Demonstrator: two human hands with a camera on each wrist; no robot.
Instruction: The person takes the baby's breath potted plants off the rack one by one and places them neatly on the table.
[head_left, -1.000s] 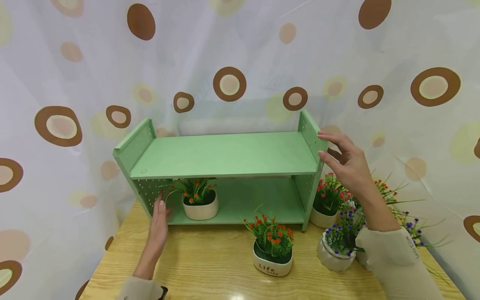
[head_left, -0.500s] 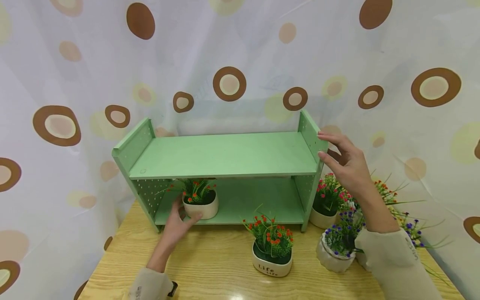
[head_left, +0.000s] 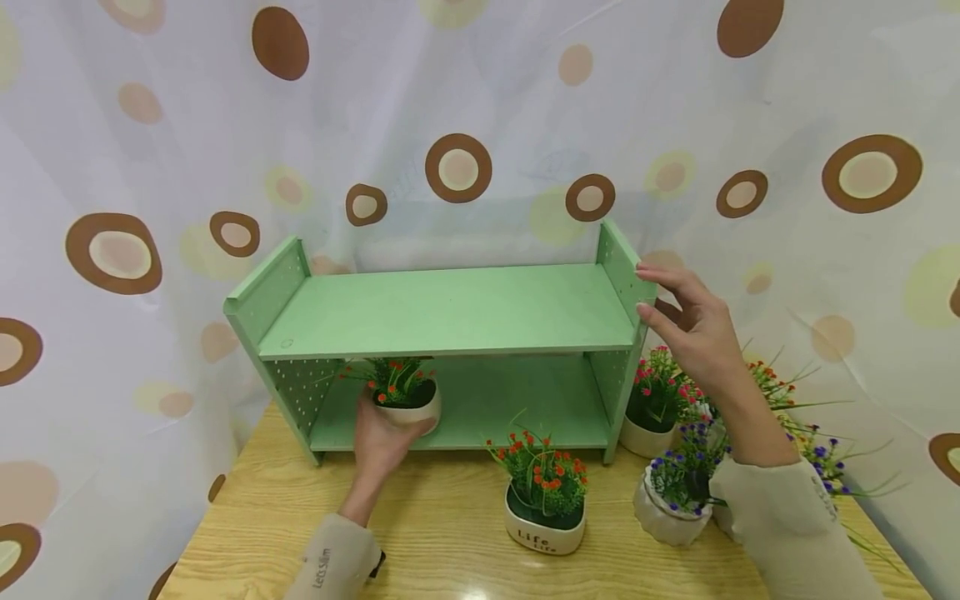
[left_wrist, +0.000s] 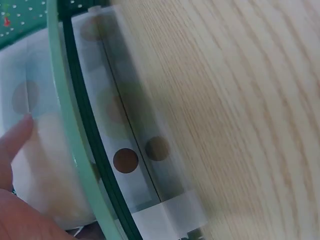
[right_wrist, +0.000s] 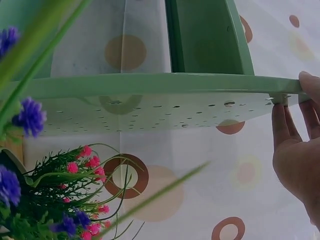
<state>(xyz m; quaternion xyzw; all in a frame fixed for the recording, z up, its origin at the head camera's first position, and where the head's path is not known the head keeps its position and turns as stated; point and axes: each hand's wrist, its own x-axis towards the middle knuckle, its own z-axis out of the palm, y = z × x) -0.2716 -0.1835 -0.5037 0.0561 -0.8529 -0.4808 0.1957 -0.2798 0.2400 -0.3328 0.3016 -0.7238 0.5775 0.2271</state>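
A light green two-tier shelf (head_left: 450,308) stands on the wooden table. On its lower tier, at the left, is a white pot (head_left: 422,415) of artificial red flowers and green leaves. My left hand (head_left: 381,442) grips this pot, thumb across its front and fingers round its left side. The left wrist view shows the same hand (left_wrist: 15,210) against the pale pot (left_wrist: 55,180) behind the shelf's front edge. My right hand (head_left: 697,333) pinches the upper front edge of the right side panel (right_wrist: 150,86), thumb and fingers on either side of it.
In front of the shelf sits another potted red-flowered plant (head_left: 545,521), its white pot lettered "Life". Right of the shelf cluster several potted plants, one with pink flowers (head_left: 654,408) and one with purple flowers (head_left: 671,500). A white curtain (head_left: 480,83) with brown spots hangs behind.
My left hand has moved right from the shelf's left side to the flower pot and taken hold of it. The pot has shifted slightly right and tilted. My right hand stays put.
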